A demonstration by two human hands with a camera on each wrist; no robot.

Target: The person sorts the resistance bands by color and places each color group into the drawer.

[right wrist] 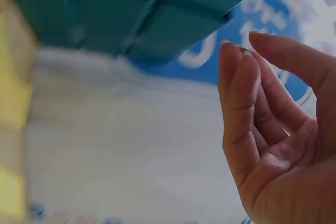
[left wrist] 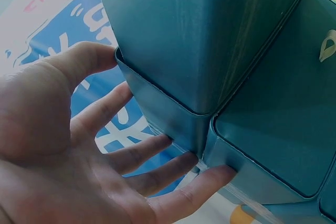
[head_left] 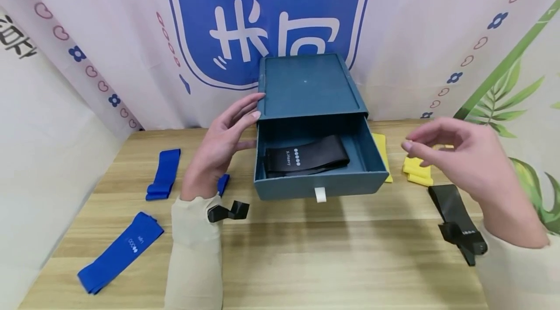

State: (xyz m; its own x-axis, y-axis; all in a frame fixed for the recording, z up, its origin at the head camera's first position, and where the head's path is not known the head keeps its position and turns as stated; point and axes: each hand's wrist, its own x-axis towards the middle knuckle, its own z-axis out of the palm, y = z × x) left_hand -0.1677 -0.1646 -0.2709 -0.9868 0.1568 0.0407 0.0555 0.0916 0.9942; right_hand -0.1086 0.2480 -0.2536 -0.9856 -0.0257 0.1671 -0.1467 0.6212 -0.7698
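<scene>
A dark teal drawer box [head_left: 308, 84] stands at the back of the table, its top drawer [head_left: 321, 186] pulled out. Inside the drawer lies a folded black resistance band [head_left: 306, 157] marked X-Heavy. My left hand [head_left: 220, 140] rests against the box's left side, thumb at the front edge and fingers fairly straight along the side; the left wrist view shows this hand [left wrist: 121, 150] touching the teal casing. To the right of the drawer, my right hand [head_left: 465, 159] hovers with bent fingers, thumb near the fingertips. Nothing shows between those fingers in the right wrist view.
Blue resistance bands [head_left: 120, 254] lie on the left, one partly hidden behind the left wrist. Yellow bands [head_left: 417, 171] and another black band [head_left: 450, 208] lie on the right. A printed curtain [head_left: 407, 47] hangs right behind the box. A white pull tab [head_left: 321, 195] hangs from the drawer front.
</scene>
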